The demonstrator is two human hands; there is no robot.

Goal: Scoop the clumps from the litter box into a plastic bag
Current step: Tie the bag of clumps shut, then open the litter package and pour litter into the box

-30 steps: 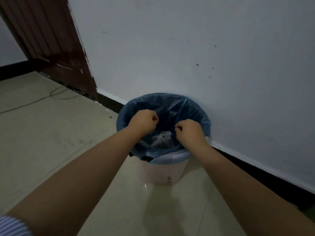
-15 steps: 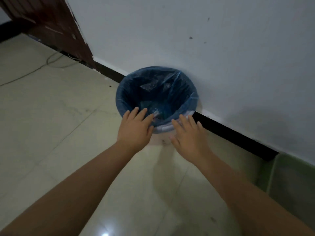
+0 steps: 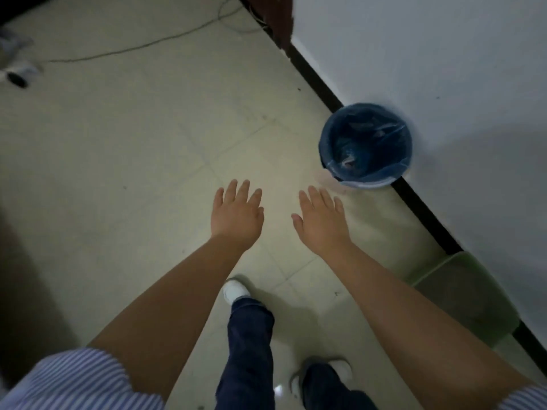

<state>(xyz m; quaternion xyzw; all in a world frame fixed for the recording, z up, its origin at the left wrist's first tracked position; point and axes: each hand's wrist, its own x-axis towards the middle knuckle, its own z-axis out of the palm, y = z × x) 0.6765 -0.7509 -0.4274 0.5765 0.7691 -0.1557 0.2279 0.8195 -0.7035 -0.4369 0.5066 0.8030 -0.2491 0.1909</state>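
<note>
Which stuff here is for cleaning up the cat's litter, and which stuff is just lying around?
For the job:
green litter box, by the wall
blue plastic bag lining the bin
left hand and right hand, both open and empty

Just lying about:
thin cable on the floor
blurry thing at the far left, too unclear to name

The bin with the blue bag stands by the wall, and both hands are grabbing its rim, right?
Not quite. The bin with the blue bag does stand by the wall, but the head view shows the left hand and right hand open, held in the air apart from the bin and touching nothing.
</note>
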